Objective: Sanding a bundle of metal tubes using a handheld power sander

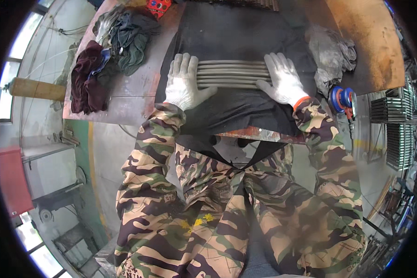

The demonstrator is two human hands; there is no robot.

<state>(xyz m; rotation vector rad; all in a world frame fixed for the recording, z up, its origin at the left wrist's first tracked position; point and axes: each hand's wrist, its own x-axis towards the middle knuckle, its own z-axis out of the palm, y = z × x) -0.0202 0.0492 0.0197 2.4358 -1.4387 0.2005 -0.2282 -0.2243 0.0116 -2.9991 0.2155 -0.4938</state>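
A row of several slim grey metal rods (pixel 233 74) lies side by side across a black cloth (pixel 236 37) on the table. At the rods' left end is my left hand (pixel 185 84), in a white knit glove, its fingers stretched forward and its thumb reaching toward the nearest rod. My right hand (pixel 283 81), gloved the same way with an orange cuff edge, rests at the right end with fingers stretched and spread. Both hands lie flat against the rod ends rather than wrapping them. The exact rod tips are hidden by the gloves.
Dark green rags (pixel 130 44) and a maroon cloth (pixel 89 76) lie at the table's left. To the right are a crumpled grey cloth (pixel 331 53) and a blue power sander (pixel 342 98) at the table edge. More bars (pixel 250 3) lie at the far edge; racks (pixel 400 143) stand right.
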